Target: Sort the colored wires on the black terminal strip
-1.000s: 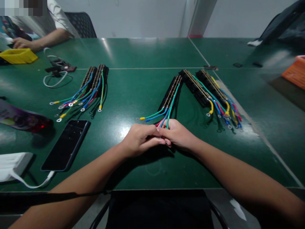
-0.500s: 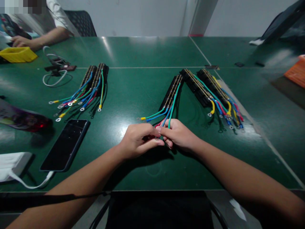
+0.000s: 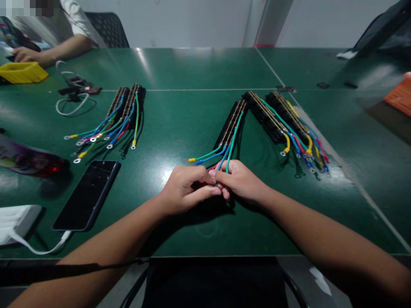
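Note:
A black terminal block with brass-coloured strips lies in front of me, its coloured wires reaching toward my hands. My right hand is closed round a green wire and a blue wire from it. My left hand meets it in a pinch by the wire ends; a red wire shows between them, its end hidden by the fingers. Two more wires, green and blue, stick out left, the green one ending in a yellow-sleeved lug, above my left hand.
Two wired blocks lie at left, two more at right. A phone on a cable, a white power bank and a bottle are on the left. A yellow tray stands near another person's arm; an orange bin is far right.
Both hands stay together at the wire ends, with only slight finger movement. The view has shifted a little; the blocks lie as before.

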Action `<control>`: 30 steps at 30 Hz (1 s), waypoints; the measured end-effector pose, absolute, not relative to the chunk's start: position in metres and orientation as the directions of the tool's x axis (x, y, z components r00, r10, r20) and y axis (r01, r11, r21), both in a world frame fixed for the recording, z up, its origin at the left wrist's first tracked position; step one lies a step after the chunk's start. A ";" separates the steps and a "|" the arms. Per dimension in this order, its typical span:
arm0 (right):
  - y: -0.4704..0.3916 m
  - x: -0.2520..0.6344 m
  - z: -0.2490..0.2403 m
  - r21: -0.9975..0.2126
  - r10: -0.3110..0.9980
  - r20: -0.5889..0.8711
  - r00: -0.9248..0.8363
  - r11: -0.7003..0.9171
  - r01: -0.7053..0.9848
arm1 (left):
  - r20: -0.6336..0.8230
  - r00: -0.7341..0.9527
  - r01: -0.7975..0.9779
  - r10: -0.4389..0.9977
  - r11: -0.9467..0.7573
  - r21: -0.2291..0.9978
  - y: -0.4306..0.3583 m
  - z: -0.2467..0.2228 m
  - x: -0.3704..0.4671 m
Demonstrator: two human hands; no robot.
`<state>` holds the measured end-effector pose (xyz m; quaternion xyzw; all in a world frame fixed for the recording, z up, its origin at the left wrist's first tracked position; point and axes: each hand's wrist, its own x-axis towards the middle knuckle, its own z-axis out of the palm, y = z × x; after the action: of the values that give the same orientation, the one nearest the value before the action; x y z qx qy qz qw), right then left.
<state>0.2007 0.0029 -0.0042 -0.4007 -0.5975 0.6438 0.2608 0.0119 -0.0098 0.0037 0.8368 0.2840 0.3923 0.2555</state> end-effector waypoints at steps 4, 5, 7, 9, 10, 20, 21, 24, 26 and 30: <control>0.003 0.201 -0.004 -0.980 0.796 -0.193 -0.574 -0.123 0.159 | 0.545 0.529 0.262 0.651 -0.736 0.624 -0.009 0.003 0.012; 0.003 0.201 -0.004 -0.980 0.792 -0.190 -0.580 -0.114 0.165 | 0.539 0.532 0.262 0.653 -0.733 0.628 -0.009 0.002 0.013; 0.002 0.200 -0.004 -0.979 0.795 -0.187 -0.577 -0.102 0.176 | 0.504 0.539 0.268 0.675 -0.704 0.658 -0.009 0.001 0.014; 0.002 0.199 -0.004 -0.976 0.808 -0.195 -0.555 -0.103 0.194 | 0.438 0.536 0.271 0.722 -0.638 0.721 -0.010 0.001 0.016; 0.002 0.199 -0.004 -0.973 0.815 -0.205 -0.542 -0.108 0.205 | 0.399 0.531 0.271 0.748 -0.596 0.756 -0.010 0.002 0.017; 0.000 0.198 -0.006 -0.976 0.821 -0.208 -0.531 -0.139 0.167 | 0.257 0.503 0.217 0.825 -0.408 0.887 -0.010 0.005 0.015; 0.000 0.198 -0.006 -0.978 0.820 -0.204 -0.535 -0.142 0.155 | 0.244 0.501 0.206 0.830 -0.388 0.898 -0.010 0.004 0.014; 0.000 0.199 -0.008 -0.980 0.827 -0.200 -0.525 -0.159 0.123 | 0.198 0.486 0.179 0.851 -0.319 0.931 -0.010 0.004 0.014; -0.001 0.198 -0.008 -0.976 0.842 -0.215 -0.495 -0.176 0.126 | 0.164 0.475 0.166 0.865 -0.271 0.948 -0.009 0.005 0.016; -0.001 0.198 -0.008 -0.967 0.859 -0.240 -0.452 -0.172 0.187 | 0.103 0.450 0.153 0.887 -0.191 0.970 -0.007 0.006 0.018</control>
<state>0.1980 -0.0012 -0.0078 -0.4480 -0.5836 0.6208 0.2706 0.0180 -0.0075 0.0059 0.6824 0.3810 0.3601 0.5094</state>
